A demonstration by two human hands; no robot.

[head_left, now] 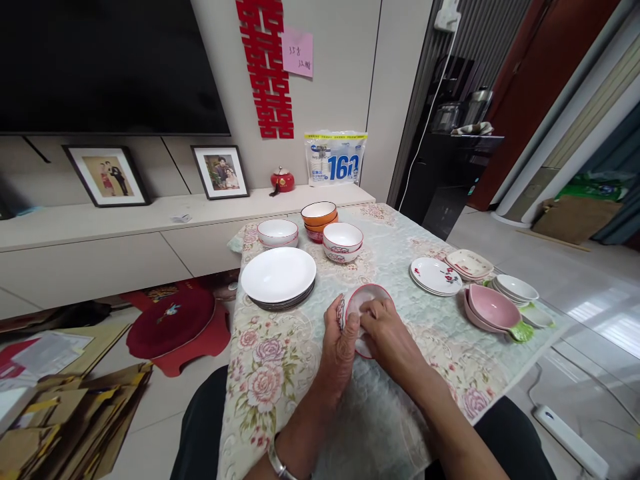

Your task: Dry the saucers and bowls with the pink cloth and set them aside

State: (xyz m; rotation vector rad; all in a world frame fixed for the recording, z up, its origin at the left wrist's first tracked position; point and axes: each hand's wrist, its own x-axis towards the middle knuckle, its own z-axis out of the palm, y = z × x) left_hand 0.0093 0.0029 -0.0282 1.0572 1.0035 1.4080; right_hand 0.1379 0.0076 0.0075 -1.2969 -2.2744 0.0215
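A white bowl with a red rim and a patterned outside is tipped so that its inside faces me, at the near middle of the table. My left hand grips its left side, the thumb over the rim and the fingers behind. Inside the bowl is my right hand, its fingers bent and pressed together against the inner wall. Whatever those fingertips hold, if anything, is hidden. Beyond my hands stand two similar stacked bowls. To their left lies a stack of large white plates.
White bowls and orange bowls stand at the back. Along the right are flowered plates, square dishes, small white bowls and pink bowls with green handles. A red stool stands left of the table.
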